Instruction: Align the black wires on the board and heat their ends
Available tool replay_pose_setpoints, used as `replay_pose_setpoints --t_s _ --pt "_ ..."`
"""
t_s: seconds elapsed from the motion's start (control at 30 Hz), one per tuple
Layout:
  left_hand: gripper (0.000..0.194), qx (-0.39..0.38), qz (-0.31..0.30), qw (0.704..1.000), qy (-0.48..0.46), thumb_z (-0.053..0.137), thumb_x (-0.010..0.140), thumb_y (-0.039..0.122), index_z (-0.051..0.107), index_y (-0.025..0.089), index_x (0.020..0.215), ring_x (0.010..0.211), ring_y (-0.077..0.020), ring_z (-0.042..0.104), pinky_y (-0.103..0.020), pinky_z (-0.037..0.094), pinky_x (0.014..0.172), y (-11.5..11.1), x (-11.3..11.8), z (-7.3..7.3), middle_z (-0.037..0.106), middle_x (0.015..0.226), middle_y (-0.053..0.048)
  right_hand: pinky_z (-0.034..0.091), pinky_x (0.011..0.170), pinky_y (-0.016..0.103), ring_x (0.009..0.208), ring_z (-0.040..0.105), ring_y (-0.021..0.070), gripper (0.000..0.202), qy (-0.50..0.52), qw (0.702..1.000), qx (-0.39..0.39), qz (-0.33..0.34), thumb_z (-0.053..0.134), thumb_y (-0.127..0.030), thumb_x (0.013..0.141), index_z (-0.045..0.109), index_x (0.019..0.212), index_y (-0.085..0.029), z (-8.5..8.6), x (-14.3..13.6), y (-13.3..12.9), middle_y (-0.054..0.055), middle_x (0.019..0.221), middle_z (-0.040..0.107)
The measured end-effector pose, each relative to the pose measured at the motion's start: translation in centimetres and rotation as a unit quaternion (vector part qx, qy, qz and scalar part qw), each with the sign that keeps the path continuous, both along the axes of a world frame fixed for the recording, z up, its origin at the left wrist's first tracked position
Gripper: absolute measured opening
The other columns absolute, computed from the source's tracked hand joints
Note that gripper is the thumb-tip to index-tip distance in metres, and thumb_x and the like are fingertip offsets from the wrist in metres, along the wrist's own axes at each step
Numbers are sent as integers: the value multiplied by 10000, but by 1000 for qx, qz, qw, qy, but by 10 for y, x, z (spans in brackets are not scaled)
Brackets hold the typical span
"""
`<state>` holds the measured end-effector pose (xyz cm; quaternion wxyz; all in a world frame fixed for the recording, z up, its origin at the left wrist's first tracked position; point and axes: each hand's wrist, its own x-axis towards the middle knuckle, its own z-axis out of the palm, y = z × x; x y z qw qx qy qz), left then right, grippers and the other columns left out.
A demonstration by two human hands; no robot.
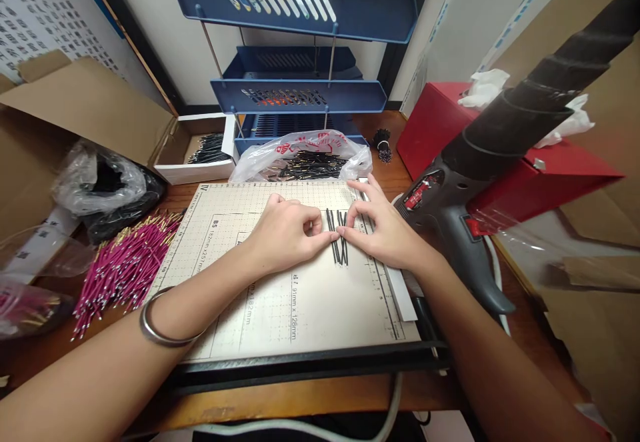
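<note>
Several short, thin black wires [341, 255] with shiny tips lie roughly parallel, some crossing, on the cream gridded board of a paper cutter [270, 322]. From the left, my left hand [287, 232] rests on the board, its fingers curled and its thumb tip against the wires. My right hand [383, 229] comes from the other side, thumb and index finger pinched at the same wires, the other fingers raised. The two thumb tips nearly meet. How many wires each hand grips is hidden by the fingertips. A metal bangle [163, 325] circles my left forearm.
A plastic bag of black wires [315, 162] sits behind the board, before a blue tiered rack [300, 95]. Magenta wires [127, 262] pile up at left, near a white box [195, 172]. On the right, a heat gun [465, 182] leans by a red box [430, 115].
</note>
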<state>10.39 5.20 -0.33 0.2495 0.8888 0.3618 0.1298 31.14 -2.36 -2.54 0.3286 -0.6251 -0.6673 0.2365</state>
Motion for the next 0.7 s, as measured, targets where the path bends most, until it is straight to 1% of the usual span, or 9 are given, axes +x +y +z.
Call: replay_pose_setpoints --t_s 0.17,0.23,0.37,0.47,0.57,0.7 --pt "385 4 9 1000 -7 742 905 537 725 205 712 656 -169 540 -413 311 911 1 -1 -2 523 546 45 127 1351 739 1728 89 439 147 1 1000 1 -2 739 -291 830 658 745 -202 1 -2 0 106 1706 464" --pt "379 2 9 1000 -11 730 918 551 754 212 751 663 -175 550 -414 311 909 2 -2 -2 513 545 47 134 1353 735 1725 101 442 137 2 1000 5 -2 735 -280 823 658 742 -201 0 -1 0 106 1706 465" --pt "402 -6 14 1000 -4 742 910 586 754 208 773 656 -171 547 -413 305 911 4 -3 -2 489 544 58 170 1353 719 1715 158 449 113 -1 1000 6 -3 722 -270 822 662 763 -196 1 1 1 129 1711 455" --pt "457 -5 26 1000 5 764 883 638 728 195 780 646 -166 542 -404 300 903 5 -3 -2 477 539 68 189 1350 706 1708 188 450 119 -12 1000 3 -5 707 -274 825 654 762 -189 2 0 1 160 1719 439" --pt "518 -2 27 1000 9 753 874 696 708 190 773 649 -168 545 -398 298 902 6 -2 -3 476 538 69 194 1351 694 1713 176 446 121 -23 1000 -3 -10 694 -277 828 646 765 -185 4 -1 0 184 1730 420" --pt "548 3 22 1000 7 734 882 724 698 188 770 649 -167 547 -394 298 900 6 -3 -3 485 542 67 194 1348 703 1719 156 437 115 -27 1000 2 -11 688 -280 831 652 771 -189 2 -3 0 165 1729 435"
